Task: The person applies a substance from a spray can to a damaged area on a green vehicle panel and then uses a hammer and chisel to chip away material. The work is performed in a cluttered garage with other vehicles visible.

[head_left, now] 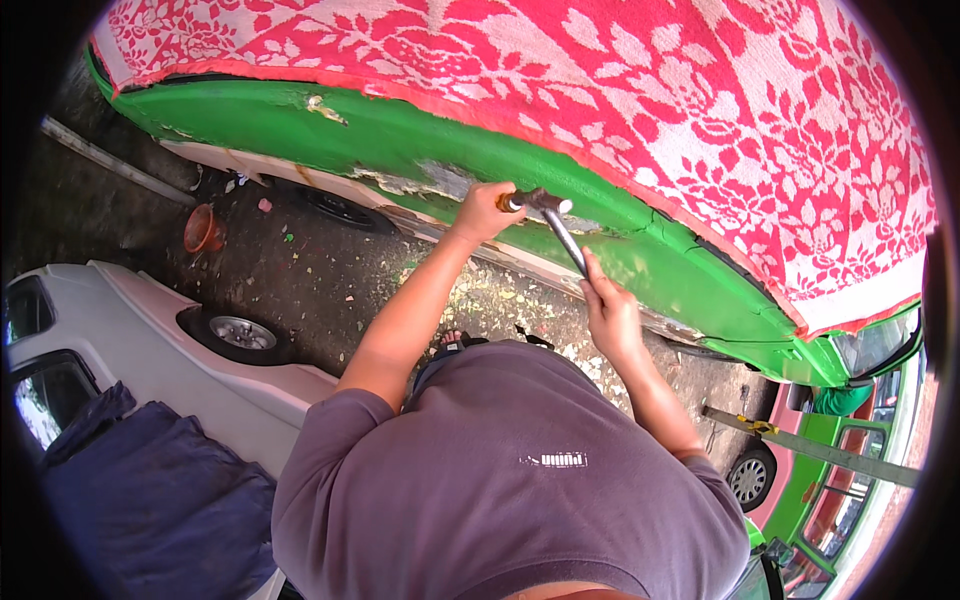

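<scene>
My right hand (612,318) is closed round the lower part of a hammer (562,235) with a shiny metal shaft. The hammer's head is up by my left hand (482,212), which is wrapped round a tool with an amber handle (508,202). Its working end is hidden, so I cannot tell whether it is a chisel or a screwdriver. The hammer head appears against or very close to the handle's end. Both hands are at the side of a green vehicle body (390,135), where paint is peeling and a grey bare patch (445,180) shows.
A red and white floral cloth (620,90) covers the vehicle's top. Paint flakes litter the ground (330,270). An orange bucket (203,230) stands left. Behind me are a light-coloured car (160,330) with a dark cloth (160,490) and, right, a green and pink vehicle (815,490).
</scene>
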Motion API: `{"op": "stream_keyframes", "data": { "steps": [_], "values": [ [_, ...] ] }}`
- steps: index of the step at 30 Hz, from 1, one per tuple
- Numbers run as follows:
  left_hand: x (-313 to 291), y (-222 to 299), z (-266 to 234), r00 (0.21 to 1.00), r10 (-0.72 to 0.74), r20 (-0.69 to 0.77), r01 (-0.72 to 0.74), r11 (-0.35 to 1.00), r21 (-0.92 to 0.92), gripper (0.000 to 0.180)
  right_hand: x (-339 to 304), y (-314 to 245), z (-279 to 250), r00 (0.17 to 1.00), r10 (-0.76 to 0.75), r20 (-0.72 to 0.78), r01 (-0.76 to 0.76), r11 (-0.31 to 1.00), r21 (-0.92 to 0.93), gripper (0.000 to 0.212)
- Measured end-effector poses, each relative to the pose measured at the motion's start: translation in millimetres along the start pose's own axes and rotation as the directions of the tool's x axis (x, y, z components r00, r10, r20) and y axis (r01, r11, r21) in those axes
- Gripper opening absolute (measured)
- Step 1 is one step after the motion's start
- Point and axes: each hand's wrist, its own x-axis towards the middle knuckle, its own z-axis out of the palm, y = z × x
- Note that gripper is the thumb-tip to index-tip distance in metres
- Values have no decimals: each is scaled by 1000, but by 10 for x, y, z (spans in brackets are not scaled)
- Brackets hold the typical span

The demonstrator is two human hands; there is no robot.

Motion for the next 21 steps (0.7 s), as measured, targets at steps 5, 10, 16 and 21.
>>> {"op": "stream_keyframes", "data": {
  "steps": [5, 10, 16, 21],
  "values": [
    [9, -141, 48, 997, 21, -81, -31, 992, -125, 24, -68, -2, -49, 977, 58, -206, -13, 977, 213, 51],
    [-58, -61, 48, 1000, 15, -21, -16, 996, -85, 23, -28, 66, 90, 995, -49, -86, 51, 998, 27, 52],
    [-27, -67, -11, 998, 15, -56, -20, 997, -78, 21, -41, -45, 2, 983, -38, -182, 62, 990, 129, 51],
    [-94, -85, -63, 998, 30, -51, -34, 996, -86, 21, -108, -73, -16, 986, 85, -140, -59, 983, 174, 48]
  ]
}}
